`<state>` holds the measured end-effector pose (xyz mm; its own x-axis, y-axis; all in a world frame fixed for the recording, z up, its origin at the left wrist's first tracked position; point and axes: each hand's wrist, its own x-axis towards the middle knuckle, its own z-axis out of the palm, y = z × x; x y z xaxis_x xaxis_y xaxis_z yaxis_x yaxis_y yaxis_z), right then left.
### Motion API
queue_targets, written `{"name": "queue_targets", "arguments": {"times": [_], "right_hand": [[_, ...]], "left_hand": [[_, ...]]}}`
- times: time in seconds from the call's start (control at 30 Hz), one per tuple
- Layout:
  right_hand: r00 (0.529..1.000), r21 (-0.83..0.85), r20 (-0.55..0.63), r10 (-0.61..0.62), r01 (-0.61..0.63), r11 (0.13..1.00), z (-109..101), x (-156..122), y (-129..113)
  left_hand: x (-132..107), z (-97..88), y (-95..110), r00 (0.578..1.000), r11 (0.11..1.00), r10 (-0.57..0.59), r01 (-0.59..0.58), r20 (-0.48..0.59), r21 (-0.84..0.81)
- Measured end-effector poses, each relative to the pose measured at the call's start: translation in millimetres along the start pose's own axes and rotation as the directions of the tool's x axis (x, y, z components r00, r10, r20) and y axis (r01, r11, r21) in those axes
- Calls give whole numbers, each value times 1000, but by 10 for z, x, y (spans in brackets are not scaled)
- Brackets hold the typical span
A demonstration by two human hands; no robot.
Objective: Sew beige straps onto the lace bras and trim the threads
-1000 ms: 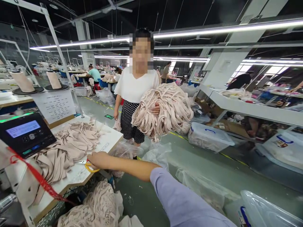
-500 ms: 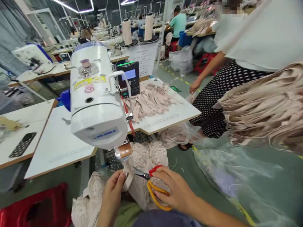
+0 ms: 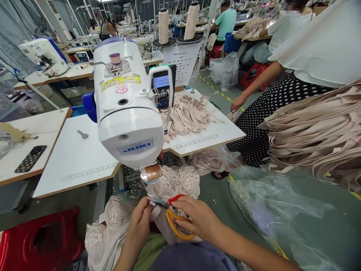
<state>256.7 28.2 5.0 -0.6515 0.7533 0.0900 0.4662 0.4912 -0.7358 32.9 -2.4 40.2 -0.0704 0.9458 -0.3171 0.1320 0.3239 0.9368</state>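
My left hand (image 3: 138,218) pinches the end of a pale fabric band (image 3: 156,213) belonging to a beige lace bra (image 3: 180,180), which hangs below the sewing machine head. In my right hand (image 3: 201,218) are scissors (image 3: 180,236) with red and orange handles. Their blades point left and lie at the band, right by my left fingertips. Whether the blades are parted I cannot tell. More beige lace bra cups (image 3: 105,226) lie to the left of my left forearm, beside my lap.
A white sewing machine (image 3: 126,109) stands ahead on a white table (image 3: 84,150). Beige straps (image 3: 187,114) are heaped on its right side. A person in a dotted skirt (image 3: 254,120) stands at right, near a thick bundle of straps (image 3: 313,135). A red stool (image 3: 64,226) is lower left.
My right hand and the scissors have moved left, bringing the blades to the band at my left fingertips. The view has shifted slightly. The left hand still pinches the band.
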Motion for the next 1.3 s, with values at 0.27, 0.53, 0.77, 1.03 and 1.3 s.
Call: {"name": "queue_targets", "arguments": {"times": [0.27, 0.53, 0.77, 1.03, 1.3], "right_hand": [[983, 216, -108, 149, -124, 968, -22, -178, 20], [990, 259, -103, 94, -65, 964, 90, -34, -74], [992, 306, -23, 121, -108, 946, 68, 79, -18], [985, 295, -44, 166, -146, 944, 22, -59, 72], [952, -28, -185, 243, -252, 967, -520, 61, 579]], "left_hand": [[34, -54, -41, 1000, 996, -13, 14, 14, -85], [43, -63, -7, 999, 998, -30, 32, 40, -54], [46, -124, -32, 999, 998, -34, 36, 27, -49], [65, -99, -34, 999, 1000, -2, 2, -47, 2], [88, -311, -58, 964, 962, 154, -96, -219, 257]]}}
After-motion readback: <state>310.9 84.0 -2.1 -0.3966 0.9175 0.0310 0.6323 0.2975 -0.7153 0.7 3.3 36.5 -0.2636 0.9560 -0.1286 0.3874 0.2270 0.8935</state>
